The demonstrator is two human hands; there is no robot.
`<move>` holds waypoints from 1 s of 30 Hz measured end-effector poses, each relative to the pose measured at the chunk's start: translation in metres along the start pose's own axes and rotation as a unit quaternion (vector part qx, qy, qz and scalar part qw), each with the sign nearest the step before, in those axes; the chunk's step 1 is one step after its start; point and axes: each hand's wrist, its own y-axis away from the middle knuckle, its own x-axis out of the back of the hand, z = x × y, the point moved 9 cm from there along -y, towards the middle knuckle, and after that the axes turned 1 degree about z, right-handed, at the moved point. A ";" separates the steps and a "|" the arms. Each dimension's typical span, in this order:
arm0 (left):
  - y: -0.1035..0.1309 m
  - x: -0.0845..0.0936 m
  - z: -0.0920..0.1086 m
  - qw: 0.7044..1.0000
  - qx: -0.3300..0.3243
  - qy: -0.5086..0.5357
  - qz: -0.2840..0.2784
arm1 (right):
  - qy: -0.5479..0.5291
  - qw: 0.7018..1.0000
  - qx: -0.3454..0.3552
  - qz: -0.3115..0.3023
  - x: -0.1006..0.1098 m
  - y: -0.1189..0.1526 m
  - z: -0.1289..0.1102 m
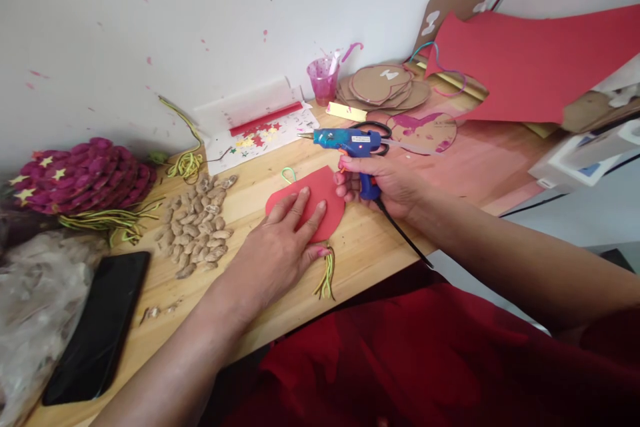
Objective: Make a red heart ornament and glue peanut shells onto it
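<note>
A red paper shape (331, 188) is pressed flat on the table (250, 199) beneath the left hand (280, 233), its fingers spread across the surface. A blue glue gun (350, 140) is gripped in the right hand (395, 180), its nozzle pointed leftward. A yellow-green tassel (327, 277) is seen by the left thumb. Peanuts (195, 223) are scattered left of the left hand; beyond the right hand, cardboard pieces (383, 87) are stacked beside a pink cup (323, 85).
</note>
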 end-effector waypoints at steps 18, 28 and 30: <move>0.007 0.011 -0.014 0.981 -0.093 0.162 -0.053 | -0.005 1.000 -0.008 0.004 0.000 -0.001 0.000; 0.007 0.016 -0.002 0.991 -0.058 0.116 -0.013 | -0.001 1.000 -0.015 -0.010 0.000 -0.002 0.002; 0.006 0.017 0.001 0.992 -0.057 0.108 -0.017 | -0.002 1.000 -0.015 -0.014 0.000 -0.003 0.003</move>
